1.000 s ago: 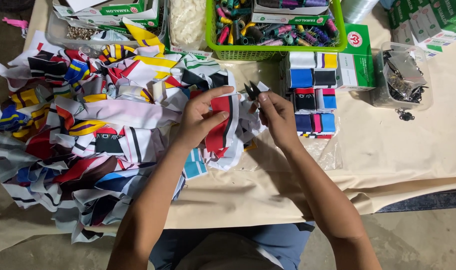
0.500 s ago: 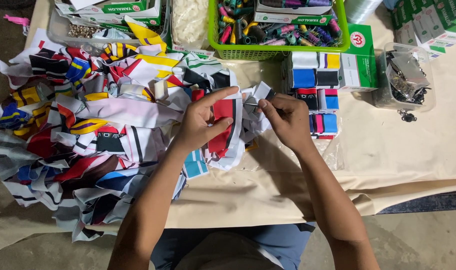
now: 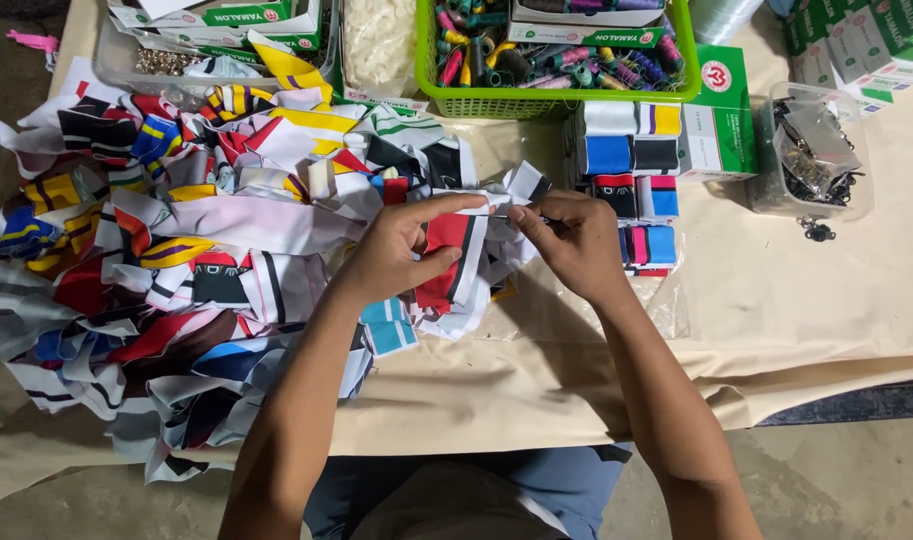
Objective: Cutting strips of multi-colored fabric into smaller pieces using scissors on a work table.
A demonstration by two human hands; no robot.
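Fabric strip (image 3: 454, 262), red with white and black bands, lay near the middle of the table (image 3: 796, 330), at the right edge of a large heap of coloured scraps (image 3: 176, 250) that covered the table's left half. The left hand (image 3: 401, 250) held the strip from above, thumb below and fingers arched over its upper end, the grip clamped on the cloth. The right hand (image 3: 573, 240) met it just beside the left fingertips; its thumb and forefinger were pressed together on the strip's white end, and a thin dark object seemed to lie between them, too small to identify.

The step in hand was judged to be fine work on the strip's end, both hands pulling the cloth taut between them. The next move would call for a steady pinch from each hand and close control at the point where the fingertips met, since the cloth was limp and would fold easily.

Toward the far edge stood a green basket (image 3: 556, 98) of thread spools, with finished folded pieces (image 3: 636, 160) stacked just in front of it, right of the hands. A clear tub (image 3: 814, 150) of dark metal clips sat near the right edge.
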